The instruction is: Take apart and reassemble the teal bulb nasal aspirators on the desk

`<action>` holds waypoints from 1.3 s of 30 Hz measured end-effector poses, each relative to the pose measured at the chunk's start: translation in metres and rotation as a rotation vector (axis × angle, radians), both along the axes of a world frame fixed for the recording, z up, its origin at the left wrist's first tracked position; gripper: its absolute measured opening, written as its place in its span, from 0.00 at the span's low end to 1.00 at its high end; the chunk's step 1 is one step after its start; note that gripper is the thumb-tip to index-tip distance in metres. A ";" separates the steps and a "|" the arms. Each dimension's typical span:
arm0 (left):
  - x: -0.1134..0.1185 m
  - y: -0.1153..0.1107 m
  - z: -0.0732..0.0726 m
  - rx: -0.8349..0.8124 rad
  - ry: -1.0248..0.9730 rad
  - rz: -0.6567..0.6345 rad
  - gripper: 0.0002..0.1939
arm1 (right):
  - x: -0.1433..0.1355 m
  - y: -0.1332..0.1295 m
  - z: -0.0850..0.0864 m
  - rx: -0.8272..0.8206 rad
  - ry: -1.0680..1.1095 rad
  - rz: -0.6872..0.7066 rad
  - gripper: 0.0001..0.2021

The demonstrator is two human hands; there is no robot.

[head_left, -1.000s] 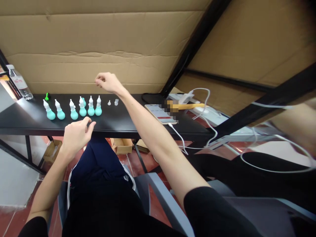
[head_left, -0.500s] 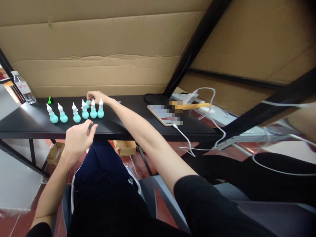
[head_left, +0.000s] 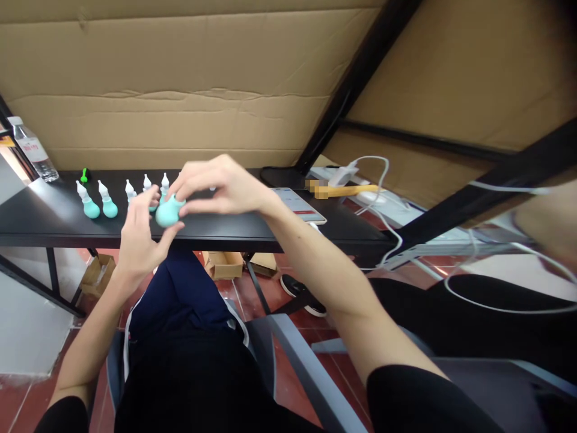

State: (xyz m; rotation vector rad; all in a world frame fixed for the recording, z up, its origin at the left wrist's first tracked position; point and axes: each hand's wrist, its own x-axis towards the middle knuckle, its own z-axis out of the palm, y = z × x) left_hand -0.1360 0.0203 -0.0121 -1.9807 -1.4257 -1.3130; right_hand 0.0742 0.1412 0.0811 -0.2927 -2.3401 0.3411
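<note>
My right hand (head_left: 214, 189) pinches a round teal rubber bulb (head_left: 167, 211) by its neck, above the table's front edge. No white tip shows on this bulb. On the bulb's left side, my left hand (head_left: 144, 231) is open, its thumb and fingers curved and apart around the bulb; whether they touch it I cannot tell. Behind the hands stands a row of teal bulb nasal aspirators with white nozzles, such as the one at the left end (head_left: 91, 207) and its neighbour (head_left: 109, 207). The others are partly covered by my hands.
A water bottle (head_left: 33, 150) and a small bright green item (head_left: 84, 175) are at the black table's (head_left: 216, 231) left back. On the right lie a phone (head_left: 300, 204), white cables and a yellow strip (head_left: 351, 191). Another person sits at the right. Cardboard boxes (head_left: 223, 264) lie below.
My right hand has brought the teal bulb from behind the row toward the front, beside my left hand. My left hand has opened a little around it. The view has shifted slightly.
</note>
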 end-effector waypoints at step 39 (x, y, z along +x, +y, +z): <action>0.023 -0.014 0.014 -0.495 0.583 0.102 0.11 | 0.021 -0.084 -0.124 -0.046 0.420 -0.188 0.05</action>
